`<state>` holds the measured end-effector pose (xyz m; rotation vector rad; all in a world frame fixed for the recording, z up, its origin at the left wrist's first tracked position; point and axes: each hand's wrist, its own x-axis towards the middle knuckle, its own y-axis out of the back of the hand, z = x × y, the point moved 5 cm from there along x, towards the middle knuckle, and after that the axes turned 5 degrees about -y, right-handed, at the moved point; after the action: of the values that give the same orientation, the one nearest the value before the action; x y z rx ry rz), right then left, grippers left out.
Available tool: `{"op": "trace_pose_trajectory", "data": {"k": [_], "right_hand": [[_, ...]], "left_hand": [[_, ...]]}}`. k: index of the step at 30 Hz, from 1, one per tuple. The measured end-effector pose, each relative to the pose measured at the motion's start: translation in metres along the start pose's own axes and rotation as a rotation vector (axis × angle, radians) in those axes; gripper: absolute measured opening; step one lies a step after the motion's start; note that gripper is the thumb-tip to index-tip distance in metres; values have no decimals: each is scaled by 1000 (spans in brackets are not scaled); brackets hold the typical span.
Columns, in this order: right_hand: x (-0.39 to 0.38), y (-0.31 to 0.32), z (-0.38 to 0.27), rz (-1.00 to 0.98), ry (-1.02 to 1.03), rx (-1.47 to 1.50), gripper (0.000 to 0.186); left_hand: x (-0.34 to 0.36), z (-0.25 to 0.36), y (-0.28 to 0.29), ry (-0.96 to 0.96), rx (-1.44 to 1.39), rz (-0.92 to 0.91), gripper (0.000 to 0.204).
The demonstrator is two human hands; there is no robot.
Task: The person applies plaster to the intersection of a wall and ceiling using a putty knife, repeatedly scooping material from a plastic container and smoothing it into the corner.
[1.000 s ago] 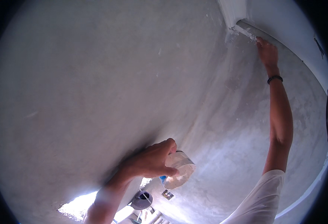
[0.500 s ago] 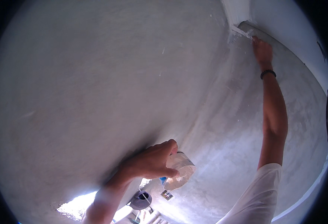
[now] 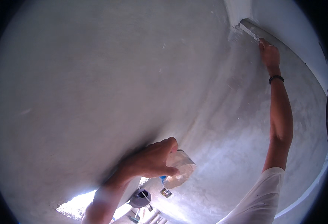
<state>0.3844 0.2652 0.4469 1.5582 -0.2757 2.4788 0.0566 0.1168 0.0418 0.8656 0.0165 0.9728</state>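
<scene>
Big grey plastered wall (image 3: 96, 86) fills pretty much everything. Right hand (image 3: 270, 56) is up at the top corner, fingers wrapped round a long trowel (image 3: 251, 30). Left hand (image 3: 149, 162) grips a plaster-caked scraper (image 3: 180, 170) low down; bucket (image 3: 140, 198) sits below.

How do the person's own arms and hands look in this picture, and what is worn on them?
Both hands are bare, with no gloves. The right arm is bare up to a short white sleeve at the shoulder, and a thin dark band circles the wrist below the right hand. The left hand and its forearm are bare too; no sleeve, watch or ring shows there.
</scene>
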Motion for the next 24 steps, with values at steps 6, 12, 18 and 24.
{"op": "trace_pose_trajectory", "data": {"k": [6, 12, 18, 24], "right_hand": [[-5, -1, -7, -2, 84, 122, 23], [7, -7, -20, -48, 65, 65, 25], [22, -21, -2, -76, 46, -45, 27], [31, -10, -12, -105, 26, -55, 26]], "left_hand": [[2, -4, -2, 1, -13, 16, 64], [1, 2, 1, 30, -13, -31, 63], [3, 1, -2, 26, -10, -36, 62], [1, 4, 0, 17, -18, -23, 56]]}}
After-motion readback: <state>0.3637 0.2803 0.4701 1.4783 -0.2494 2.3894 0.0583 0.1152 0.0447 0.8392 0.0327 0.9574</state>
